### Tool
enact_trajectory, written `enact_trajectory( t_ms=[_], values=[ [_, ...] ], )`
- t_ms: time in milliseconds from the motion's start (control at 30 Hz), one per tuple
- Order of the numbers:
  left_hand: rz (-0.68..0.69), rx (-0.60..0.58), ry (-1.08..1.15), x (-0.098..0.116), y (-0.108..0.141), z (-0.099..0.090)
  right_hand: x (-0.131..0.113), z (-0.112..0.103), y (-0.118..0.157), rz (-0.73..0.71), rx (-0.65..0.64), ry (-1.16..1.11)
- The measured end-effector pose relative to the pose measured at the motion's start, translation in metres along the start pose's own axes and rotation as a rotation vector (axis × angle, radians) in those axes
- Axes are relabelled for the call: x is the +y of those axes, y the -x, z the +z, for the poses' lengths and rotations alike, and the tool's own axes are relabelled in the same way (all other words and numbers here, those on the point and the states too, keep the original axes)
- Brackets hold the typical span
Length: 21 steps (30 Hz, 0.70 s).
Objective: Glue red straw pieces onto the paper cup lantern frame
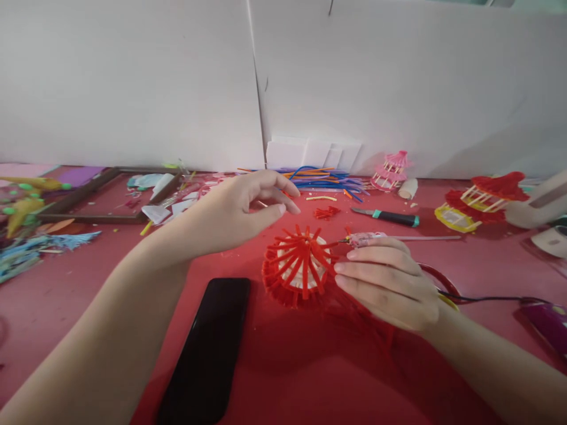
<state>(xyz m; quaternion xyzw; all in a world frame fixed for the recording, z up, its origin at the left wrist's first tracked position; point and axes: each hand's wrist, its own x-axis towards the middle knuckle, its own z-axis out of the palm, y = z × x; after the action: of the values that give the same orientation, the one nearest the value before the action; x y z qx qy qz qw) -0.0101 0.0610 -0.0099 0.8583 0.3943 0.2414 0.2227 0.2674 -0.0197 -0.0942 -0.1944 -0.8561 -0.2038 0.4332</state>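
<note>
A round red model roof [305, 262] of fuzzy strips fanning out from a centre stands on the red table, with pale parts showing between the strips. My left hand [257, 206] hovers above and left of it, fingers apart and slightly curled, holding nothing. At the model's right side is my right hand [387, 283], its fingers together and their tips by the red strips. What those fingers hold, if anything, is hidden. Just beyond them lies a tool with a pinkish wrapped handle [367, 238] and a dark tip pointing at the model. Short red pieces [326, 212] lie behind the model.
A black phone [208, 348] lies front left. Behind are a utility knife [394, 217], coloured strips [323, 177] and a pink tower [392, 171]. Another red and yellow model [482, 200] stands right. A dark frame [97, 218] and scraps lie left. A black cable [491, 298] runs right.
</note>
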Motion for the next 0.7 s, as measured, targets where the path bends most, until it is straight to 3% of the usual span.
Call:
enact_trajectory(
  t_ms=[700],
  values=[
    [0.044,-0.084,-0.053,0.018,0.014,0.007,-0.006,0.016,0.004,0.103,0.043,0.079]
  ],
)
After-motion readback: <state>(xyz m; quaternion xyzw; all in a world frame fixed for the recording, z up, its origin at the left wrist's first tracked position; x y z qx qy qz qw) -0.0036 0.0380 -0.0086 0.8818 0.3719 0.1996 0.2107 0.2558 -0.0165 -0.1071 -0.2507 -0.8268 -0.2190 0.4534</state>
